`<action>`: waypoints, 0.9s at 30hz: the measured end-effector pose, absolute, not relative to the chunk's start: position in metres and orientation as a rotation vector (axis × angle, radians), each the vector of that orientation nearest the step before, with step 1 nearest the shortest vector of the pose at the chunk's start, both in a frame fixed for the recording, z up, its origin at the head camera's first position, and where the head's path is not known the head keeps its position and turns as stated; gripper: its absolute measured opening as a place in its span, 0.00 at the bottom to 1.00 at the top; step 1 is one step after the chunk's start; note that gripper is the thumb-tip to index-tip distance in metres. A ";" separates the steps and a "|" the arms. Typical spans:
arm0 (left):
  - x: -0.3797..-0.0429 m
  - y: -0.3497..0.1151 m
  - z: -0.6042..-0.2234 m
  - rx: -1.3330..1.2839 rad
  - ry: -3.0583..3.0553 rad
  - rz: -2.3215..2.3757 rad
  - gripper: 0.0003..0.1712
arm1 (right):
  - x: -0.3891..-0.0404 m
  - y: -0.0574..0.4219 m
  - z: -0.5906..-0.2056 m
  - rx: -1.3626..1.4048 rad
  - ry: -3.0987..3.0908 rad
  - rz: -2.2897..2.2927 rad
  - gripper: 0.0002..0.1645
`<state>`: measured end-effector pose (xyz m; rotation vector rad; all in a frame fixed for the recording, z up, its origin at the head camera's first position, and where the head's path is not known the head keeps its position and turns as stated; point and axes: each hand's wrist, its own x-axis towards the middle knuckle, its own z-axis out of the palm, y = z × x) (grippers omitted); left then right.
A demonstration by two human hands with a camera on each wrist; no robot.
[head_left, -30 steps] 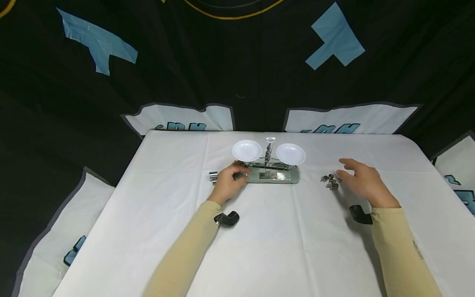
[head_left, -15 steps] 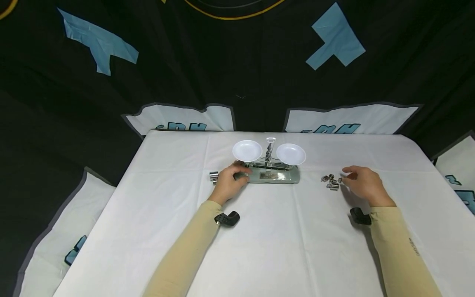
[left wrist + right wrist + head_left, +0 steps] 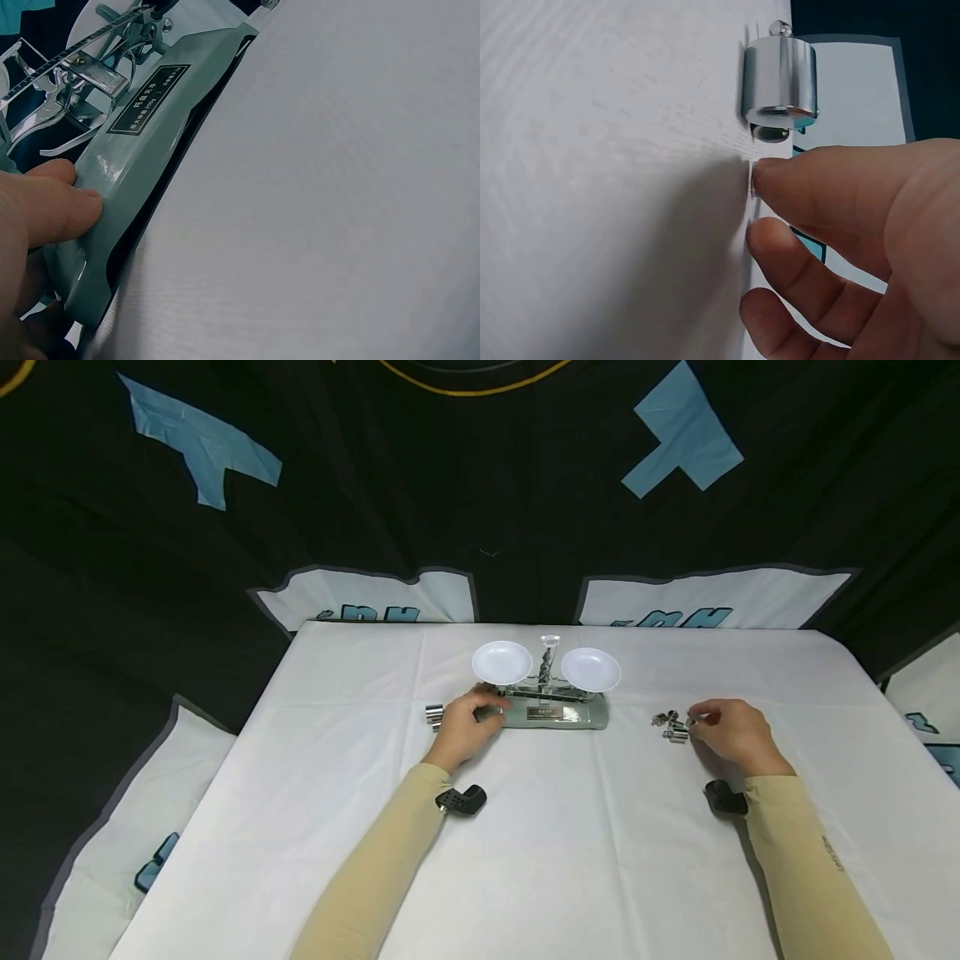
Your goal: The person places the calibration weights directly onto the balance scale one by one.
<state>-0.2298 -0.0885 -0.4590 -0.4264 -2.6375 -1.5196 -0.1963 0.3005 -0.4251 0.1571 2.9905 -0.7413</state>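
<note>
A two-pan balance scale (image 3: 581, 716) with a grey-green base stands toward the back of the table. My left hand (image 3: 465, 727) grips the left end of that base; the left wrist view shows the thumb (image 3: 64, 210) on its top surface. To the right, my right hand (image 3: 738, 735) is low over the cloth beside several silver weights (image 3: 677, 733). Its thumb and a finger pinch a small metal weight (image 3: 755, 180), mostly hidden by the thumb. A larger cylindrical weight (image 3: 780, 79) with a knob lies just beyond the fingertips in the right wrist view.
White pans, left (image 3: 502, 662) and right (image 3: 591, 670), sit on the scale. More silver cylinders (image 3: 433, 714) lie left of my left hand. A white cloth (image 3: 540, 860) covers the table, and a dark curtain (image 3: 375, 510) hangs behind it.
My right hand has come down and slightly left to the weights, its thumb and fingers closing on a small one. The left hand has stayed on the base.
</note>
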 end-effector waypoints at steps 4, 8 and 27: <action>-0.229 -0.088 -0.458 -0.430 -2.632 -1.524 0.10 | -0.196 0.300 -0.426 0.144 3.001 -0.741 0.19; -0.230 -0.088 -0.459 -0.436 -2.627 -1.520 0.11 | -0.195 0.300 -0.428 0.145 3.012 -0.735 0.18; -0.229 -0.089 -0.459 -0.422 -2.641 -1.519 0.12 | -0.196 0.297 -0.428 0.089 3.000 -0.740 0.16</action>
